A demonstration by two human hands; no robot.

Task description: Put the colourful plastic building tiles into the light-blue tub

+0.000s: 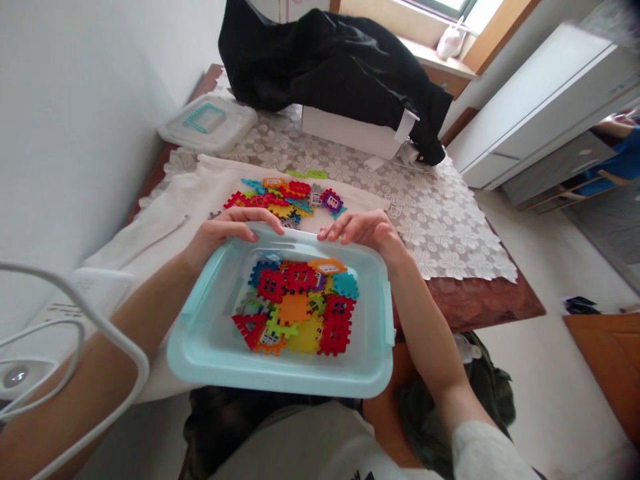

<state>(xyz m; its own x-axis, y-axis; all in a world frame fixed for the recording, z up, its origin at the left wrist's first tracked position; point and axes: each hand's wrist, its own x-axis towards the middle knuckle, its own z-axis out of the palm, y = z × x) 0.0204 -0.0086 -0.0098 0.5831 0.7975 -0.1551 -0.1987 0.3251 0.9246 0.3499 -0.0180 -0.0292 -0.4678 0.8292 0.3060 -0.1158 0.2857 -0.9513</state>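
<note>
A light-blue plastic storage box (280, 381) sits close to my body, tilted so that I look into it. Red, orange, yellow, green and blue interlocking building tiles (295, 309) lie in its bottom. My left hand (225, 230) grips the far rim near the left corner, fingers curled over the edge. The far rim's right part is in my right hand (363, 230), its fingertips over the edge and its thumb side by the corner. Just beyond the box, a loose heap of similar tiles (283, 208) lies on a white cloth.
At the back left lies a translucent lid (235, 127) with a teal piece on it. Black cloth (340, 67) drapes over a white box (345, 133). A lace tablecloth (440, 230) covers the table. White cables (125, 347) hang at left; a person's blue sleeve (620, 157) shows far right.
</note>
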